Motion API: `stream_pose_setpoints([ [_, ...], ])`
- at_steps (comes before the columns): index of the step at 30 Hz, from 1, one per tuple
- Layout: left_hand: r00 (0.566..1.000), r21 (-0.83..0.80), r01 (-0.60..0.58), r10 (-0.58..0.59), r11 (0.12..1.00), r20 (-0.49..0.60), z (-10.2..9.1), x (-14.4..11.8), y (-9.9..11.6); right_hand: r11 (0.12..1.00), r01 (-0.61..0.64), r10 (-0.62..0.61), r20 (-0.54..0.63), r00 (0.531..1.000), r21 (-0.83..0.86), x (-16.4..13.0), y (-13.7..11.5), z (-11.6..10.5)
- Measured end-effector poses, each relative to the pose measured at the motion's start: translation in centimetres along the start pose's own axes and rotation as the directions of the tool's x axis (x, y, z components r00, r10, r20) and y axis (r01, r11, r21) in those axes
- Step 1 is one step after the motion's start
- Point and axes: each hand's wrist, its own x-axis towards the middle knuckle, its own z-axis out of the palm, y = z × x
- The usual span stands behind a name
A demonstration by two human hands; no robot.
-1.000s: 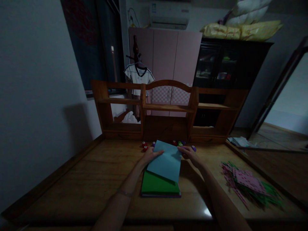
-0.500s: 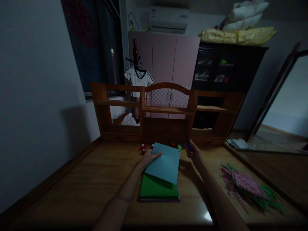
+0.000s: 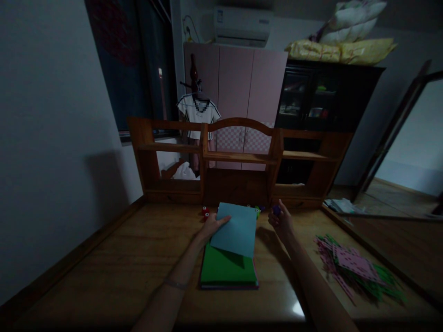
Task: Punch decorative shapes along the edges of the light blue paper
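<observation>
My left hand (image 3: 212,226) pinches the left edge of a light blue paper sheet (image 3: 237,230), thumb on top. The sheet is held tilted over a stack of coloured paper (image 3: 228,272), whose top sheet is green. My right hand (image 3: 282,223), to the right of the sheet and apart from it, is closed around a small purple craft punch (image 3: 276,210). Behind the sheet's left edge sit red punches (image 3: 205,210). A green punch (image 3: 257,212) stands by its far right corner, partly hidden.
On the right of the wooden desk (image 3: 138,258) lies a pile of pink and green paper strips with a pink punched sheet (image 3: 356,264). A wooden shelf unit (image 3: 240,157) stands along the desk's back edge. A wall (image 3: 62,161) borders the left.
The blue sheet has shifted slightly left and away from me with my left hand. My right hand has moved a little right with the purple punch, farther from the sheet's corner.
</observation>
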Motion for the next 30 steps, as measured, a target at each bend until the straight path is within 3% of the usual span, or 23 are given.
stream_pose_setpoints([
  [12,0.999,-0.351,0.036,-0.035,0.936,0.009,-0.5,1.1,-1.2,1.0,0.02,-0.02,-0.018,1.0,-0.014,0.4,0.3,-0.2],
  [16,1.0,-0.309,0.006,-0.009,0.951,-0.009,-0.8,1.5,-1.6,0.998,0.006,-0.005,0.012,1.0,-0.069,-0.1,0.2,0.8],
  [21,0.988,-0.135,-0.058,0.038,0.989,-0.151,-1.1,2.0,-2.0,0.953,-0.09,0.128,0.115,0.985,-0.29,-2.1,0.4,3.6],
  [25,0.993,-0.118,-0.034,0.02,0.992,-0.117,-0.9,1.6,-1.5,0.869,-0.061,0.192,0.221,0.956,-0.491,-3.0,1.2,4.3],
  [30,0.995,-0.192,0.061,-0.075,0.979,-0.069,-0.1,0.0,0.4,0.795,-0.024,0.173,0.189,0.967,-0.606,-2.3,2.3,3.2],
])
